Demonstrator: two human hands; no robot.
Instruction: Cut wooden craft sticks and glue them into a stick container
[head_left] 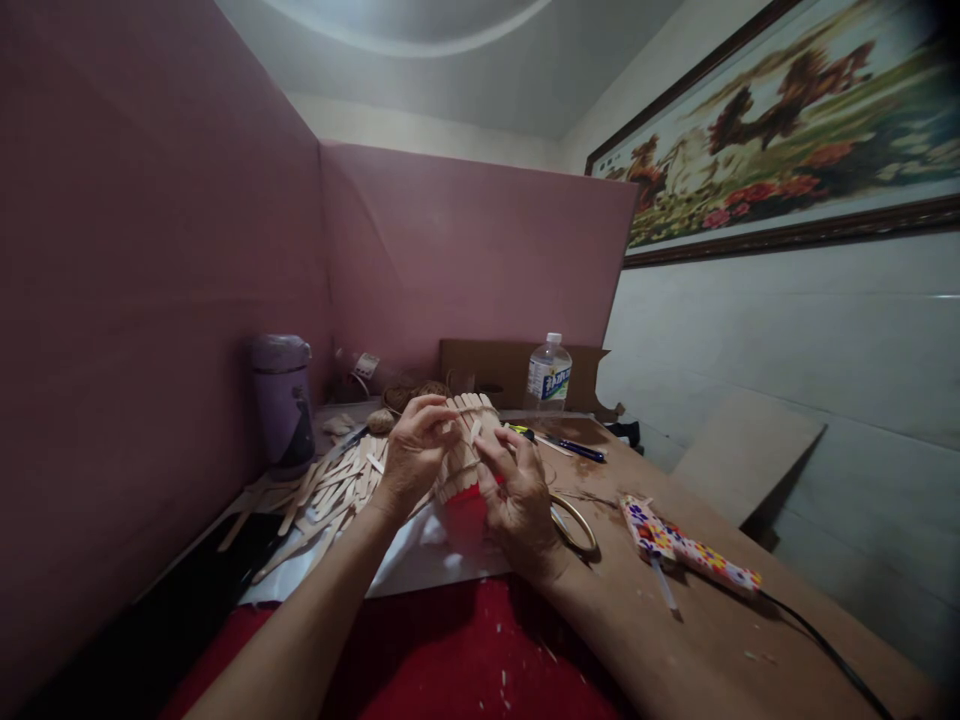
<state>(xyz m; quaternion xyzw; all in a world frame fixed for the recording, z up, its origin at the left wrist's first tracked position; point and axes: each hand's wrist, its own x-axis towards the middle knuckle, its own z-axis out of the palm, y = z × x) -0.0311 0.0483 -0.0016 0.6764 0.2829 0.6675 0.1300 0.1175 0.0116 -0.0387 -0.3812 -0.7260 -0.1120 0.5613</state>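
Observation:
In front of me stands a tilted piece made of wooden craft sticks (459, 480) set side by side, with thin twine (478, 409) running across it near the top and again lower down. A red part (466, 515) shows beneath the sticks. My left hand (421, 450) is at its left edge, thumb and forefinger pinched near the upper twine; what is between them is too small to make out. On the right side of the piece, my right hand (519, 500) has its fingers closed against the sticks, and its palm side is hidden.
Loose craft sticks (341, 490) lie heaped at left beside a purple flask (283, 405). Behind are a ball of twine (420, 393) and a water bottle (550, 375). At right lie scissors (585, 540), a pen (581, 450) and a corded, flower-patterned glue gun (682, 545).

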